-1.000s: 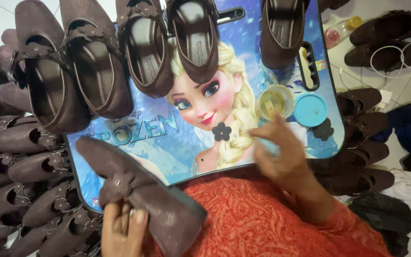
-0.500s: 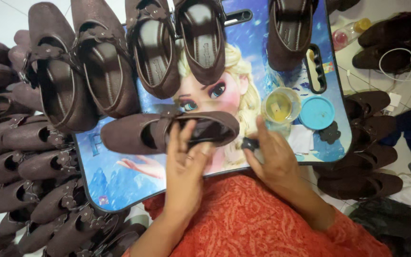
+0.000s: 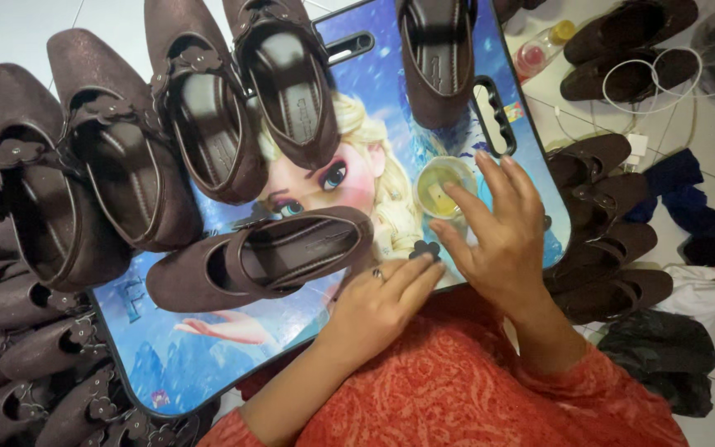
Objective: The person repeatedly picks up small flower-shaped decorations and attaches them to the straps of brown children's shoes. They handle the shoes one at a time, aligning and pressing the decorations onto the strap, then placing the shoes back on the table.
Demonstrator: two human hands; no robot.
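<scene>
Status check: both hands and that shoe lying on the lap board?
Left hand fingers on small flower piece. Right hand open beside glue cup. Brown shoe lying sideways, untouched.

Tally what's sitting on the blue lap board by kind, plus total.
Brown shoes: 6, five in a row at the top and one lying sideways by the left hand
Small yellow cup: 1, by the right hand
Loose dark flower trim: 1
Total: 8

Home shoemaking spot: brown shoes (image 3: pixel 18 348) heaped on tiled floor (image 3: pixel 10 33).
</scene>
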